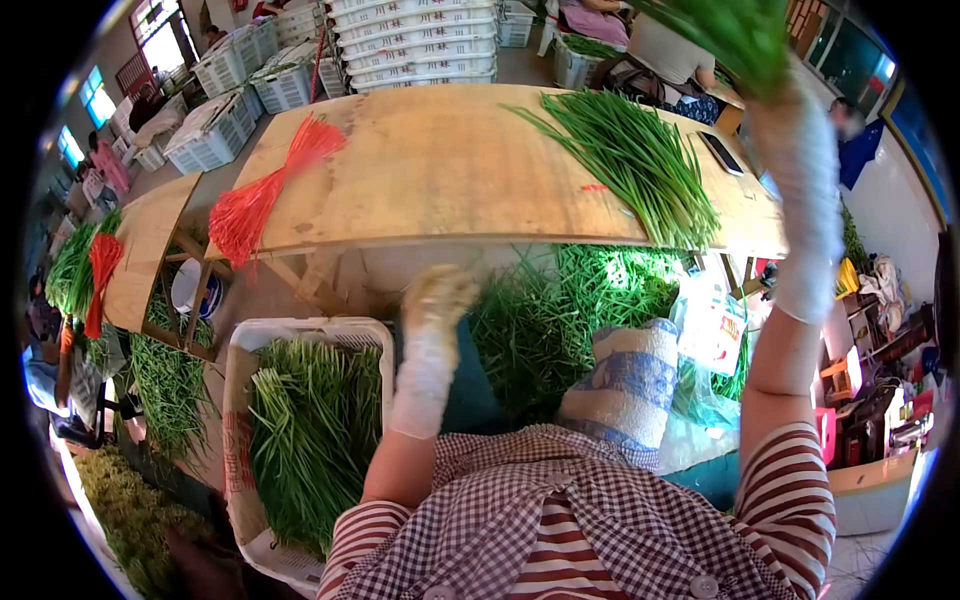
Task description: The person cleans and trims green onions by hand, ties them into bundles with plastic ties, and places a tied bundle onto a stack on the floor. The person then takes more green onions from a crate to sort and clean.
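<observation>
My right hand (792, 125), in a pale glove, is raised at the upper right, closed around a bunch of green chives (735, 40) whose leaves run out of the top of the view. My left hand (437, 300), in a yellowed glove, hovers near the table's front edge, its fingers smeared by motion. Below and left of it stands a white plastic crate (388, 365) holding cut chives (310, 430). On the wooden table (430, 160) lie a loose pile of chives (640, 165) and a bundle of red ties (265, 195).
A phone (720, 153) lies at the table's right end. Loose greens (540, 320) heap beneath the front edge, beside a clear plastic bag (710, 330). Stacked white crates (415, 45) stand behind. A smaller table (150, 250) is at left. A person (665, 50) sits beyond the table.
</observation>
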Motion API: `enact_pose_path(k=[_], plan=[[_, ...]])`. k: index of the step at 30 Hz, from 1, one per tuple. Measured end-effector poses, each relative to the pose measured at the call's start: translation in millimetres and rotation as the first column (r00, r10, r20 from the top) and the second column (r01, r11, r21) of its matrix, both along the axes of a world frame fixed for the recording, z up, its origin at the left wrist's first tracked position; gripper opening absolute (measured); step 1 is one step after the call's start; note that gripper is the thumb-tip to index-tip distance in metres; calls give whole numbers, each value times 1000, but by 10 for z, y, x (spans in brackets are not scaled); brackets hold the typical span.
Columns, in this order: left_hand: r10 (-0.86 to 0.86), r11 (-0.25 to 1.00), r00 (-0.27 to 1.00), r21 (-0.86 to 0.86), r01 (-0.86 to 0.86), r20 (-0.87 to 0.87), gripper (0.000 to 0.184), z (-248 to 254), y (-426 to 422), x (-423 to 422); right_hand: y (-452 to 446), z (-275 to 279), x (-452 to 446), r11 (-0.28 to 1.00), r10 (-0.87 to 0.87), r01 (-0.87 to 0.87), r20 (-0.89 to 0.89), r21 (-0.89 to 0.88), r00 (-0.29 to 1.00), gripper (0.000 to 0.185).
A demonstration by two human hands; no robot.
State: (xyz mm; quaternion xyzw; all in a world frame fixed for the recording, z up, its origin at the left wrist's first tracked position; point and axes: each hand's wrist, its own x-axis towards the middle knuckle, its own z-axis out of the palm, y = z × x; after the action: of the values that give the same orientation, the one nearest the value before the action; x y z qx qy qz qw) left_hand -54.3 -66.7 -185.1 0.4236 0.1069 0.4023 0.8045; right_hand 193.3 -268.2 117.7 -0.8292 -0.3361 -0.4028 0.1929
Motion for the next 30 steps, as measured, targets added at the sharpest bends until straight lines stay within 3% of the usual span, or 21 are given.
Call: enact_pose_path(k=[1, 2, 4, 6, 7, 8, 9, 10, 11, 13, 15, 16, 17, 22, 25, 26, 29, 30], plan=[[-173, 984, 984, 56, 171, 44, 45, 49, -97, 136, 369, -22, -316, 965, -259, 255, -59, -66, 964, 31], [-268, 963, 962, -7, 268, -46, 49, 152, -142, 270, 625, -278, -196, 981, -196, 195, 177, 20, 965, 22], [-396, 910, 910, -187, 370, -124, 54, 390, -195, 533, 1062, -750, -349, 860, -383, 412, 153, -301, 911, 20], [-458, 834, 883, -394, 387, -103, 57, 554, -227, 763, 1161, -1497, -578, 811, -249, 337, 239, -478, 939, 27], [-442, 827, 893, -425, 369, -86, 55, 544, -245, 849, 1147, -2183, -498, 825, -34, 153, 222, -545, 974, 51], [-425, 819, 902, -454, 351, -69, 55, 514, -249, 941, 1075, -2240, -862, 759, -83, -3, -102, -651, 991, 64], [-408, 809, 912, -484, 334, -52, 54, 461, -228, 1007, 1049, -2162, -1084, 725, -138, -71, -246, -685, 959, 71], [-375, 803, 920, -534, 264, -109, 48, 345, -197, 1050, 987, -2023, -1139, 741, -153, -227, -488, -632, 860, 79], [-391, 786, 915, -554, 276, -99, 46, 343, -181, 1032, 875, -2031, -1133, 801, -17, -340, -587, -492, 810, 81], [-425, 750, 902, -589, 301, -81, 44, 397, -145, 918, 558, -2088, -1023, 836, 275, -525, -706, -160, 653, 85], [-359, 804, 929, -537, 256, -94, 36, 403, -154, 874, 472, -2271, -809, 822, 460, -546, -753, 161, 470, 86], [-343, 803, 935, -546, 239, -94, 35, 372, -155, 882, 474, -2170, -766, 895, 379, -297, -919, 334, 109, 82], [-329, 800, 940, -556, 225, -94, 33, 351, -164, 889, 486, -2310, -701, 857, 504, -209, -849, 471, 155, 74], [-370, 816, 919, -520, 252, -136, 28, 365, -144, 979, 569, -2475, -613, 862, 462, -238, -887, 448, 3, 51], [-440, 806, 883, -506, 307, -165, 28, 234, -169, 966, 581, -2565, -630, 823, 523, -253, -852, 509, -17, 44], [-424, 831, 886, -469, 299, -186, 29, 205, -198, 953, 511, -2506, -635, 879, 421, -318, -891, 356, 167, 40], [-382, 874, 902, -395, 283, -200, 33, 91, -285, 923, 383, -2301, -595, 880, 347, -444, -864, 167, 364, 35], [-364, 881, 908, -394, 263, -208, 33, 114, -330, 919, 389, -2267, -598, 890, 362, -417, -840, 183, 403, 31]])
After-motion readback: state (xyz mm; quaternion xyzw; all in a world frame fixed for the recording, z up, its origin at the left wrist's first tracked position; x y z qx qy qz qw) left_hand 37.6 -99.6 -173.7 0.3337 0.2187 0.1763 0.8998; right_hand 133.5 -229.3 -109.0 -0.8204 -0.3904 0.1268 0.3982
